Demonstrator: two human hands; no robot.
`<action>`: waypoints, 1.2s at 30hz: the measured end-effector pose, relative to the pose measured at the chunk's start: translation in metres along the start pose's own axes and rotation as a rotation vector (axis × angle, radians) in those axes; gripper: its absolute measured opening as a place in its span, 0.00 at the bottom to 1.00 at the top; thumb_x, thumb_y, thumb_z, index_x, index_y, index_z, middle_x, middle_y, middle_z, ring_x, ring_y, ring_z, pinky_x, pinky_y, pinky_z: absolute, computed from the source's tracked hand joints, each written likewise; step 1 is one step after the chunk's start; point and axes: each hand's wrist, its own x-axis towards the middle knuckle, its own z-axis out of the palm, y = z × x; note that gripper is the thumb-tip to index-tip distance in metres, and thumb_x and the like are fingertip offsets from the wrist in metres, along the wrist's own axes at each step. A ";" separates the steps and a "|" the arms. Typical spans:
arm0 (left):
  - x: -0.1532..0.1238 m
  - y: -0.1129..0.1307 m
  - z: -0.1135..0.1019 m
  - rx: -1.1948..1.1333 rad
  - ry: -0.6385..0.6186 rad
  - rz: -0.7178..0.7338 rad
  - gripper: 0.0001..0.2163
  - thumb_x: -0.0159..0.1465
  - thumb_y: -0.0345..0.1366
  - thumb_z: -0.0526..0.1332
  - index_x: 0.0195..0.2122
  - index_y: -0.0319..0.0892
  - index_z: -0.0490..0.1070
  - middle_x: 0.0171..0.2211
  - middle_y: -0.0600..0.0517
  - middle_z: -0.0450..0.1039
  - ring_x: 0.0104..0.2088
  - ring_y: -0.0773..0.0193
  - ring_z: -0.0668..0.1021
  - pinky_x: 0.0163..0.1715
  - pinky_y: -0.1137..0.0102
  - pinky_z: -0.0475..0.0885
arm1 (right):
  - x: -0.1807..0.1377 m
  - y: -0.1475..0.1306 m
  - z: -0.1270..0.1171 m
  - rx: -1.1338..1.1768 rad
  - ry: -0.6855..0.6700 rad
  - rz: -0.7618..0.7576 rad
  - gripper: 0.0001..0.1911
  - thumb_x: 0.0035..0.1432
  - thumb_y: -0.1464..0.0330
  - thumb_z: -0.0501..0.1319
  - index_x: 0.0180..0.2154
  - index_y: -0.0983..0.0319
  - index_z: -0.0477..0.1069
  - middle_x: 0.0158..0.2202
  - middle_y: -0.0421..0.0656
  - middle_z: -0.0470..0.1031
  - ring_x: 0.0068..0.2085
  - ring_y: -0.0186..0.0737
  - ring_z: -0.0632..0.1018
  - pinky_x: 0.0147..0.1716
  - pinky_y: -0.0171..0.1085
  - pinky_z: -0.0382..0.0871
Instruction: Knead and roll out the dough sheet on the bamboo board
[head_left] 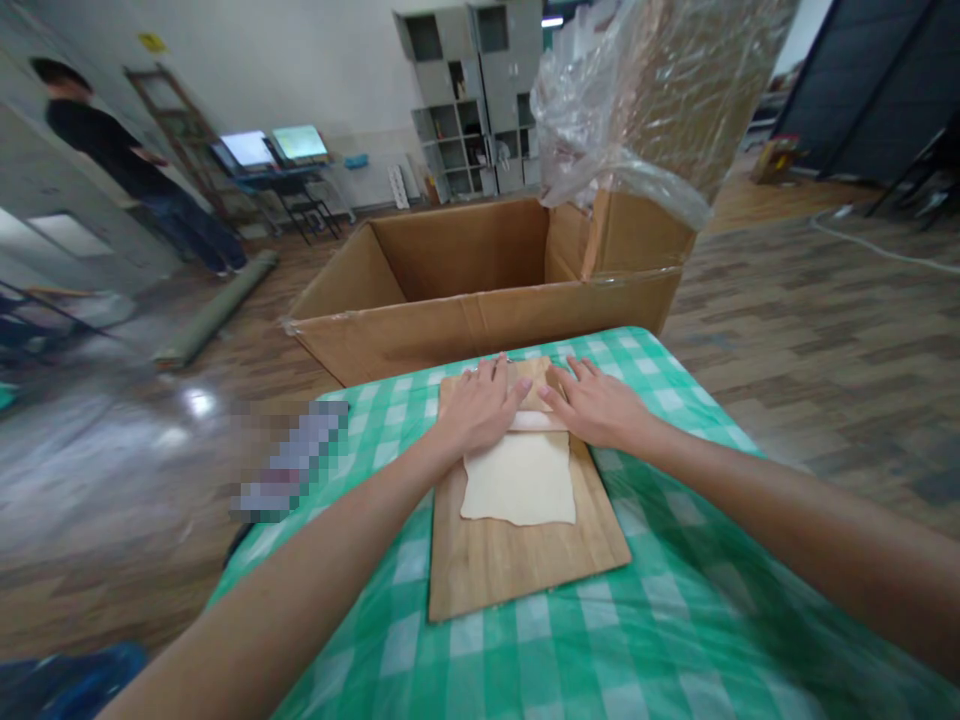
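Observation:
A flat sheet of pale dough (519,480) lies on a wooden board (517,555) on the green checked tablecloth (600,640). Its far edge is rolled up into a small roll under my hands. My left hand (480,405) rests palm down on the left part of that roll, fingers stretched forward. My right hand (596,405) lies flat on the right part, fingers spread and pointing left. The two hands nearly touch over the roll.
A large open cardboard box (480,300) stands on the floor just beyond the table's far edge, with crumpled clear plastic (622,110) over its right side. A person in dark clothes (120,160) stands far left near a desk with screens (274,148). Grey shelving stands at the back.

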 end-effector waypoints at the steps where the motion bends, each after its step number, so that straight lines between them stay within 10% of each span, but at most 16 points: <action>1: 0.003 -0.001 0.000 -0.005 -0.021 -0.006 0.36 0.75 0.54 0.29 0.73 0.35 0.54 0.73 0.36 0.53 0.72 0.42 0.59 0.67 0.47 0.57 | 0.003 0.003 -0.001 0.003 -0.015 -0.032 0.35 0.75 0.49 0.37 0.68 0.62 0.62 0.71 0.53 0.61 0.72 0.61 0.57 0.67 0.61 0.52; 12: 0.028 -0.013 0.000 -0.035 -0.007 0.043 0.35 0.76 0.53 0.34 0.75 0.33 0.47 0.74 0.38 0.51 0.75 0.50 0.54 0.71 0.55 0.53 | -0.009 -0.015 0.005 -0.022 0.100 0.038 0.42 0.73 0.45 0.36 0.69 0.69 0.60 0.70 0.63 0.60 0.72 0.67 0.58 0.64 0.61 0.57; 24: -0.081 0.022 -0.003 0.026 0.154 -0.108 0.37 0.76 0.54 0.36 0.73 0.25 0.49 0.72 0.30 0.53 0.73 0.43 0.56 0.71 0.51 0.52 | -0.024 -0.025 -0.011 -0.088 0.119 -0.253 0.34 0.75 0.52 0.44 0.67 0.68 0.65 0.72 0.61 0.57 0.74 0.61 0.55 0.67 0.56 0.56; 36: -0.041 -0.006 -0.004 0.041 0.093 -0.072 0.30 0.77 0.48 0.37 0.72 0.33 0.52 0.72 0.32 0.56 0.73 0.44 0.57 0.69 0.47 0.52 | -0.001 -0.021 -0.004 -0.065 0.083 -0.289 0.35 0.75 0.52 0.41 0.67 0.69 0.64 0.70 0.57 0.63 0.73 0.56 0.56 0.68 0.54 0.56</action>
